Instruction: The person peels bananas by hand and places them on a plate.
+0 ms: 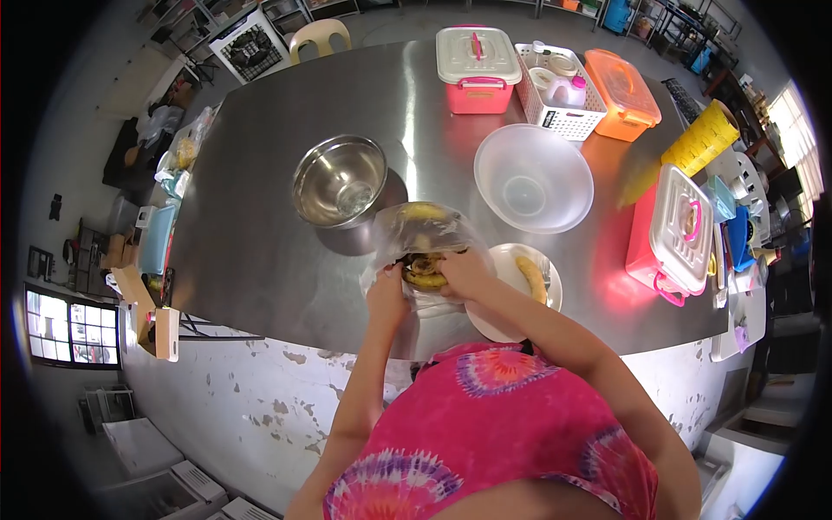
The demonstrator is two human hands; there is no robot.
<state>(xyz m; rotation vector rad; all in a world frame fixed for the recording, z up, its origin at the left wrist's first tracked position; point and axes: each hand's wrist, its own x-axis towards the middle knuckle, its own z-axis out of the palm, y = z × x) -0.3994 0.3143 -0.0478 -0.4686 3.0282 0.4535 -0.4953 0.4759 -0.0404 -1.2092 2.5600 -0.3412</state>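
Observation:
A clear plastic bag [392, 232] of ripe bananas [424, 279] with dark, browned ends lies at the near edge of the steel table, its mouth facing me. My left hand [387, 291] is closed on the left side of the bag's opening. On the right side, my right hand [461, 271] grips the bag's edge beside the bananas; its fingertips are partly hidden. Just right of the bag, partly under my right forearm, is a white plate [492, 324]. It holds a peeled banana [531, 277] and a fork [545, 269].
A steel bowl [340, 182] and a translucent plastic bowl [534, 178] stand beyond the bag. Farther back are a pink lidded box [478, 69], a white basket [562, 117] of containers and an orange box [622, 94]. Another pink box [669, 234] and a yellow roll [700, 139] stand right.

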